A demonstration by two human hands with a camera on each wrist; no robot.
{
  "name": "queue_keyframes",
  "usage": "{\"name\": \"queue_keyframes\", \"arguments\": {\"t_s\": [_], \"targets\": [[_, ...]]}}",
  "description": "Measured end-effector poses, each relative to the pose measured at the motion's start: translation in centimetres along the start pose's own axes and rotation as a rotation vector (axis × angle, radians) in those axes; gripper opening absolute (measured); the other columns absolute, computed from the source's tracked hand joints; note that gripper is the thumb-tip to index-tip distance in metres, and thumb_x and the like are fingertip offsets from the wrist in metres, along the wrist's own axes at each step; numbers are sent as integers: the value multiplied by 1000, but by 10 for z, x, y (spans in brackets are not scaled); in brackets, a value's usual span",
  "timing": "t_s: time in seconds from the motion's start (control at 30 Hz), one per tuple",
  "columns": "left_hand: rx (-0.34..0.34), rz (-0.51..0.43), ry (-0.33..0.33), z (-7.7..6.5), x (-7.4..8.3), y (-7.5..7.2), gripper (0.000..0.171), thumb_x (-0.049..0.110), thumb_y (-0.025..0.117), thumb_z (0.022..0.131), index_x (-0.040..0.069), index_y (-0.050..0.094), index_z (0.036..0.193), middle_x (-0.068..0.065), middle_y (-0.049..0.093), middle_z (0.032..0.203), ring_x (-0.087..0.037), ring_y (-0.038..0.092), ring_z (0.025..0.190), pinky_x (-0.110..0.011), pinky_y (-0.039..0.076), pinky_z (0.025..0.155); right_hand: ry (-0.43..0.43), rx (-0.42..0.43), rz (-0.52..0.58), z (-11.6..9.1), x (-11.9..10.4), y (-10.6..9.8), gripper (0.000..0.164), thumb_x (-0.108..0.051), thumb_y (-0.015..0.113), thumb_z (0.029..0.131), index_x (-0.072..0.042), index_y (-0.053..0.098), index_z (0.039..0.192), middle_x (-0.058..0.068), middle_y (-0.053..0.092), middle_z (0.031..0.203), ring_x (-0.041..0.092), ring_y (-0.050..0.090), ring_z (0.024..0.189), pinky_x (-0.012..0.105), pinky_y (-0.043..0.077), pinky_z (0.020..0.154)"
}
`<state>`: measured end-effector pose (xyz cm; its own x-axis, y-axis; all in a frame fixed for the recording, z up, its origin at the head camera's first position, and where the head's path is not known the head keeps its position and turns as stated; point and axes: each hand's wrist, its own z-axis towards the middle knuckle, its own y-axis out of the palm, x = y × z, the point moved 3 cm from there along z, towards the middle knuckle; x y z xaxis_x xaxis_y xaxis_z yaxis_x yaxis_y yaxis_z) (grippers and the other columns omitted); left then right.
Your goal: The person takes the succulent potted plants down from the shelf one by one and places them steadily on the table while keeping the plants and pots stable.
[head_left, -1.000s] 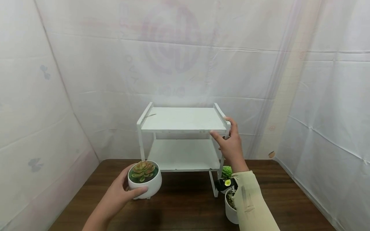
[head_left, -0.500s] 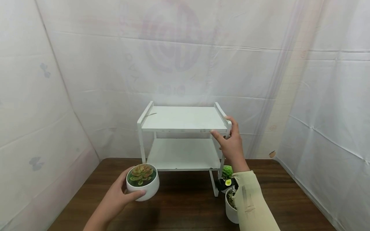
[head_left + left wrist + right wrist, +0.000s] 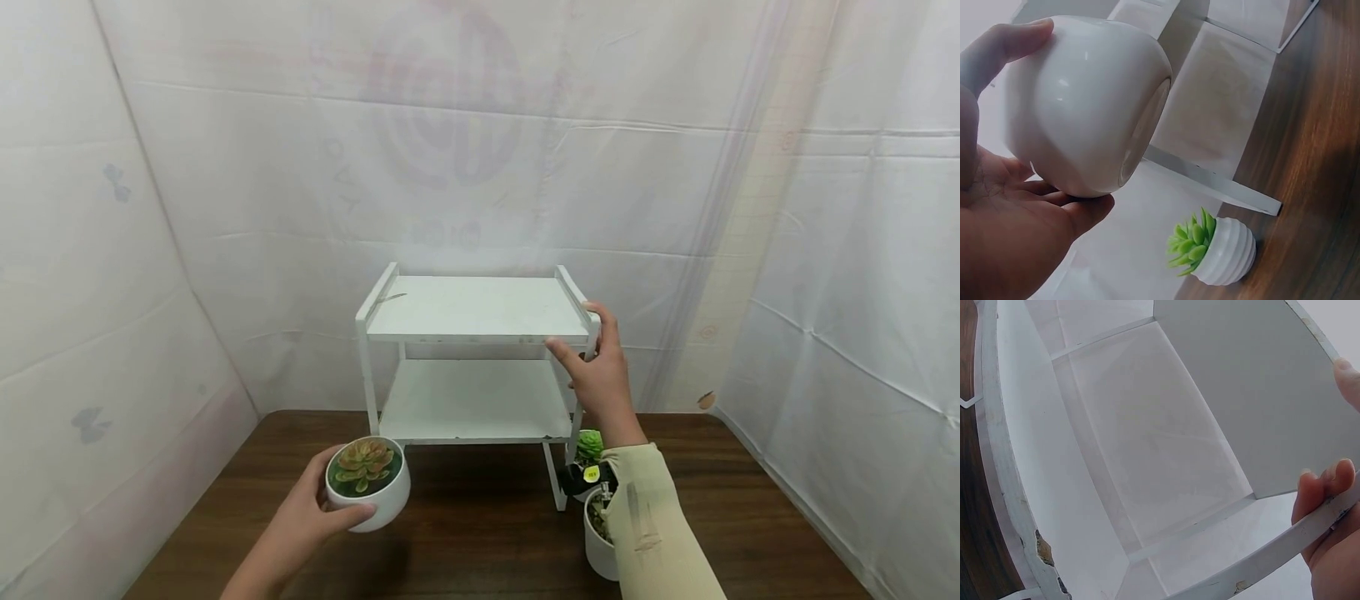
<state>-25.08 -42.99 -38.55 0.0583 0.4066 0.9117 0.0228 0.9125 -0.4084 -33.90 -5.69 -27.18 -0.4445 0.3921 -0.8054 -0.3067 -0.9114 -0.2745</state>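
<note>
My left hand (image 3: 303,508) holds a round white pot with a reddish-green succulent (image 3: 365,467), raised in front of the left side of a white two-tier shelf (image 3: 480,400). In the left wrist view the thumb presses one side of the pot (image 3: 1094,100) and the fingers support the other. My right hand (image 3: 600,375) grips the shelf's front right post near the top tier. Its fingers (image 3: 1311,494) wrap round the white frame in the right wrist view. Both tiers are bare.
A bright green succulent (image 3: 589,446) and another white potted plant (image 3: 598,550) stand by the right leg, partly hidden by the right wrist. In the left wrist view, a green succulent in a ribbed white pot (image 3: 1229,250) stands near a shelf leg. White sheeting surrounds the wooden table (image 3: 480,550).
My left hand has lowered the potted succulent slightly, down and to the left, away from the shelf. The right hand keeps its grip on the post.
</note>
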Motion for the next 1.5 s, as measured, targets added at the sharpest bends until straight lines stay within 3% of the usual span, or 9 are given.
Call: {"name": "queue_keyframes", "arguments": {"t_s": [0.2, 0.6, 0.8, 1.0, 1.23, 1.5], "targets": [[4, -9, -16, 0, -6, -1, 95, 34, 81, 78, 10, 21, 147, -16, 35, 148, -36, 37, 136, -44, 43, 102, -10, 4, 10, -1, -2, 0, 75, -45, 72, 85, -43, 26, 145, 16, 55, 121, 32, 58, 85, 33, 52, 53], [5, 57, -62, 1, -29, -3, 98, 37, 81, 77, 5, 18, 146, -25, 33, 148, -48, 36, 136, -50, 47, 100, 2, 3, 17, -1, -2, -1, 75, -45, 72, 85, -43, 26, 145, 17, 54, 120, 30, 57, 83, 32, 51, 53], [-20, 109, -32, 1, -36, -4, 97, 34, 79, 80, 0, 15, 144, -30, 33, 146, -53, 33, 136, -56, 43, 103, -7, 9, 8, -1, -2, -2, 75, -44, 72, 86, -42, 26, 145, 18, 54, 118, 29, 56, 82, 31, 51, 53], [-31, 102, -28, 1, -42, -4, 96, 32, 79, 81, 0, 15, 144, -31, 34, 145, -51, 33, 136, -58, 39, 105, -7, 13, 14, 0, -1, -4, 75, -43, 72, 86, -42, 27, 145, 17, 55, 117, 27, 55, 78, 31, 51, 52], [-58, 100, -50, 1, -53, -4, 98, 34, 77, 83, -2, 10, 145, -34, 24, 149, -54, 22, 140, -64, 24, 111, -6, 11, 23, -1, -2, -5, 74, -42, 72, 86, -41, 27, 144, 16, 56, 115, 26, 55, 77, 31, 50, 51], [-72, 86, -70, 1, -60, -5, 98, 33, 77, 82, -2, 9, 144, -35, 21, 151, -56, 18, 140, -65, 23, 111, -2, 18, 16, 0, 0, -8, 75, -43, 72, 86, -43, 26, 145, 16, 54, 121, 28, 56, 83, 31, 51, 52]]}}
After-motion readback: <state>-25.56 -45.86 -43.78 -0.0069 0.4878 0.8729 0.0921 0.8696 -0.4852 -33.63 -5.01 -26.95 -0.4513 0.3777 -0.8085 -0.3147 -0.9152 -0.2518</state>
